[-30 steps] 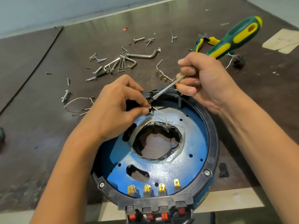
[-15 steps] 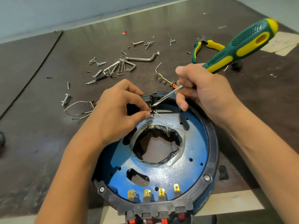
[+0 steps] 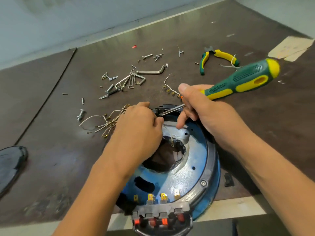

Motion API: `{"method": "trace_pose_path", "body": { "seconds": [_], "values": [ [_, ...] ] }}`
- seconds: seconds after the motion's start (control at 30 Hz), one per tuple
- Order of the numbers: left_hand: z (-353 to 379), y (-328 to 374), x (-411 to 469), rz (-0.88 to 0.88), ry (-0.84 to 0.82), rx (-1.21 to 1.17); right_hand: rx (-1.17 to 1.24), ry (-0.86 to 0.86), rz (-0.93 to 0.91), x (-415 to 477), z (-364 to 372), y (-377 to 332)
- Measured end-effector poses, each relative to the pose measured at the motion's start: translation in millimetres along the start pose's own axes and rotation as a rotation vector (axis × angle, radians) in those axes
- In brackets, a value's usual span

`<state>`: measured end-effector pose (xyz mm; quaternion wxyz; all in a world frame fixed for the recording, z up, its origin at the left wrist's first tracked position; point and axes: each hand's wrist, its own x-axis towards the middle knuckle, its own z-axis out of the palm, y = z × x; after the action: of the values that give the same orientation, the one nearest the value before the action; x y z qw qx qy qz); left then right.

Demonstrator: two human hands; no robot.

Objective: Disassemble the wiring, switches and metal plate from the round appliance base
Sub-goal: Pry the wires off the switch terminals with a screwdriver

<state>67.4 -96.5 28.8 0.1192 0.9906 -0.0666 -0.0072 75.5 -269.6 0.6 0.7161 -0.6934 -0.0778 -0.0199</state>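
The round appliance base (image 3: 210, 169) lies at the table's near edge, black ring around a blue metal plate (image 3: 194, 160) with a large centre hole. Several brass terminals and a row of red switches (image 3: 158, 221) sit at its near side. My left hand (image 3: 138, 128) pinches a thin white wire (image 3: 171, 137) at the far rim. My right hand (image 3: 204, 108) grips a green and yellow screwdriver (image 3: 242, 80), its tip against the same spot on the rim beside my left fingers.
A bundle of removed wires (image 3: 105, 121) lies left of the base. Loose screws and a hex key set (image 3: 131, 79) are scattered further back. Green and yellow pliers (image 3: 218, 58) lie at the back right. A dark round cover (image 3: 10, 166) sits at the left edge.
The view has shifted, so the base sits lower and to the right. My left hand now covers more of the far rim. The screwdriver handle has dropped lower.
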Motion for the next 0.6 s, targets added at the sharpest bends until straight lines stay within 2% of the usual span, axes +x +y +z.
{"method": "trace_pose_path", "body": {
  "seconds": [0.13, 0.3, 0.43, 0.6],
  "values": [
    [11.6, 8.2, -9.5, -0.026, 0.163, -0.04, -0.047, -0.007, -0.014, -11.0, 3.0, -3.8],
    [17.3, 7.9, -2.5, -0.054, 0.284, -0.057, -0.062, 0.001, -0.021, -8.3, 5.4, -3.1],
    [19.2, 7.7, -1.0, -0.11, 0.316, -0.098, -0.014, 0.056, -0.018, -9.2, 5.7, -0.2],
    [20.8, 6.2, 2.6, -0.159, 0.319, -0.17, -0.015, 0.047, -0.041, -8.6, 6.1, 1.9]
  ]
}}
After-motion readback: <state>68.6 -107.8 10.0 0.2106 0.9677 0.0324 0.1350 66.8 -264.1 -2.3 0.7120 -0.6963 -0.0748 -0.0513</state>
